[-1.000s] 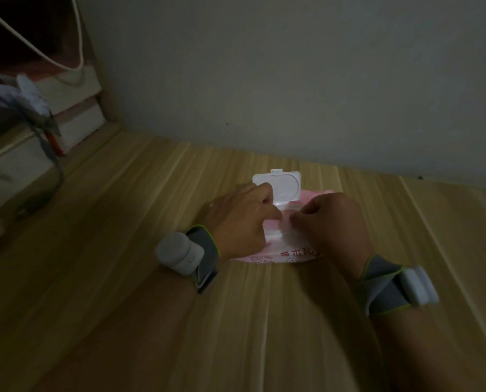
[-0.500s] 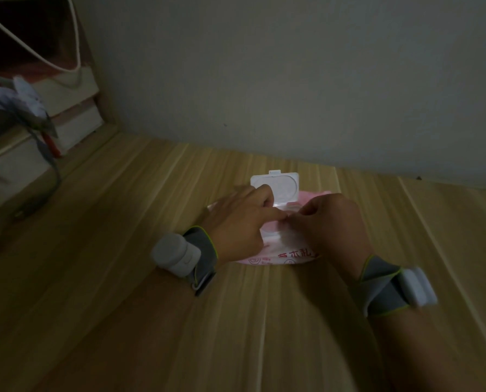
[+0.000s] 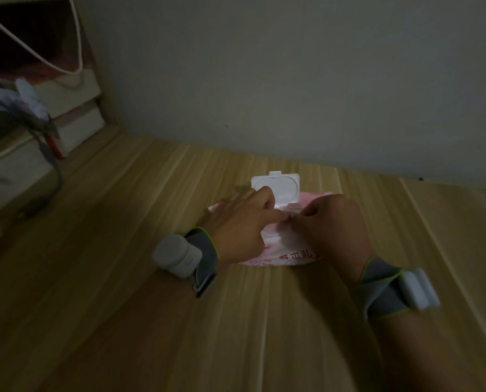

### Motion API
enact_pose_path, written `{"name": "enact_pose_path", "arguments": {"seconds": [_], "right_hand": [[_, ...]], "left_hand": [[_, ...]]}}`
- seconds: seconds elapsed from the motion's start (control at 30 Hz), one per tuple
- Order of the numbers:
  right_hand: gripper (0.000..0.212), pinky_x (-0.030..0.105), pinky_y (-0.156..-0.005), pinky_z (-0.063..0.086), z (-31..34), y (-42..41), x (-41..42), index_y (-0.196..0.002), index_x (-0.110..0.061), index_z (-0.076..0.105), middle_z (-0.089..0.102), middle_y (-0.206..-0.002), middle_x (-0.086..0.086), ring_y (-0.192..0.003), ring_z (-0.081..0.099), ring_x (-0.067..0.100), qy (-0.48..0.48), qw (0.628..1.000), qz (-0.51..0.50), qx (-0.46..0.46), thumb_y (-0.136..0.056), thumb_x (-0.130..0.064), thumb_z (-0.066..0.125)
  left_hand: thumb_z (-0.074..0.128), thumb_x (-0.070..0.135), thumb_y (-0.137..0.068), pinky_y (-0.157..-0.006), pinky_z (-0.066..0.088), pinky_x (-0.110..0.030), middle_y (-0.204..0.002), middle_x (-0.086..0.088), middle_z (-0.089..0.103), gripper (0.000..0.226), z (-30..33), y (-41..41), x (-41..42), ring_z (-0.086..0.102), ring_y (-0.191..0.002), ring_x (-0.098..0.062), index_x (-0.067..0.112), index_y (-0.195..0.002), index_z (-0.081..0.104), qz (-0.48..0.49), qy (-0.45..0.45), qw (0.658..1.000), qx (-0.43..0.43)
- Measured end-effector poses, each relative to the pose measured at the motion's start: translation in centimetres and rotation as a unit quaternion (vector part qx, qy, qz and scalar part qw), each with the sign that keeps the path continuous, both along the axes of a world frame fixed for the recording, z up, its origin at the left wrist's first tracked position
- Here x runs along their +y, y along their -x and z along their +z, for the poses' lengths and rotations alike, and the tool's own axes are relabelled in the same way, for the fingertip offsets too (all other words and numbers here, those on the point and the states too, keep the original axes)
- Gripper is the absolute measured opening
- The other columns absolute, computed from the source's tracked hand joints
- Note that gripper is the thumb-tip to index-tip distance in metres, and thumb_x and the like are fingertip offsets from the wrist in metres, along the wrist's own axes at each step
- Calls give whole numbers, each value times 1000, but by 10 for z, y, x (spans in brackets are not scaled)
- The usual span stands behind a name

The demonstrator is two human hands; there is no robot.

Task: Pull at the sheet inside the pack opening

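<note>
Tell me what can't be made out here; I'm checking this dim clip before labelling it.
- Head view: the opening of the wipes pack is hidden behind the left hand and right hand.
- Whether the right hand's fingers pinch a wipe: too dark.
- Red print on the pack: cut off by the right hand.
- Shelf clutter, far left: blurred, dim.

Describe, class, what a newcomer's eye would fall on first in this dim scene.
First, the pink wet-wipe pack in the middle of the wooden table, its white flip lid standing open toward the wall. Over it the left hand and right hand meet, fingertips pinching at the white wipe in the opening. Both wrists wear grey straps with pale devices.
</note>
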State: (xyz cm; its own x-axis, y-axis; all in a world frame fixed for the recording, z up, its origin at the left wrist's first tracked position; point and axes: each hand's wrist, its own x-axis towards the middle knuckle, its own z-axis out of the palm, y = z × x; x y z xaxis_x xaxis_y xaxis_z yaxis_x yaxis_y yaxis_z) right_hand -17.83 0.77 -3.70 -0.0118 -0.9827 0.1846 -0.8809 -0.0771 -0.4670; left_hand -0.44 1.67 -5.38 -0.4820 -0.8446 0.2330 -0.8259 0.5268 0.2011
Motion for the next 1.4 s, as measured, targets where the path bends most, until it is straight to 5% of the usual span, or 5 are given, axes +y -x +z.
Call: {"name": "enact_pose_path", "arguments": {"seconds": [0.63, 0.8, 0.9, 1.07, 1.4], "right_hand": [[17, 37, -74, 56, -1, 7, -1, -79, -21, 70, 71, -87, 2, -79, 66, 19, 7, 1000, -12, -14, -78, -38, 70], [13, 37, -79, 54, 4, 1, 5, -90, -19, 72, 73, -89, 0, -84, 66, 20, 43, 998, 0, -47, -78, -25, 69], [14, 36, -81, 50, 8, -8, 12, -84, -21, 77, 73, -78, -2, -73, 64, 15, 67, 992, 101, -42, -80, -33, 70], [25, 30, -73, 38, 4, -3, 13, -86, -37, 79, 69, -70, -4, -83, 52, 20, 34, 977, 208, -42, -78, -44, 57], [39, 30, -73, 38, 0, 1, 11, -65, -15, 79, 70, -60, 2, -82, 48, 18, 34, 979, 198, 16, -86, -40, 56]], "left_hand": [[60, 9, -76, -74, 34, -28, -114, 2, 46, 68, -5, 2, -2, 45, -99, -18, 39, -137, 49, -14, 2, 1000, -3], [38, 15, -71, -68, 58, -39, -96, 3, 72, 43, -4, -11, -3, 68, -85, -25, 22, -90, 75, 25, 56, 985, 164], [36, 16, -69, -57, 57, -36, -79, 2, 73, 41, -3, -11, -1, 68, -68, -24, 19, -70, 77, -11, 104, 982, 156], [42, 15, -66, -44, 51, -32, -67, -2, 70, 34, -1, -7, 0, 65, -56, -27, 15, -62, 76, -28, 138, 980, 140], [39, 22, -67, -47, 53, -34, -67, -2, 70, 41, 0, -6, 1, 66, -58, -28, 16, -67, 79, -16, 106, 986, 127]]}}
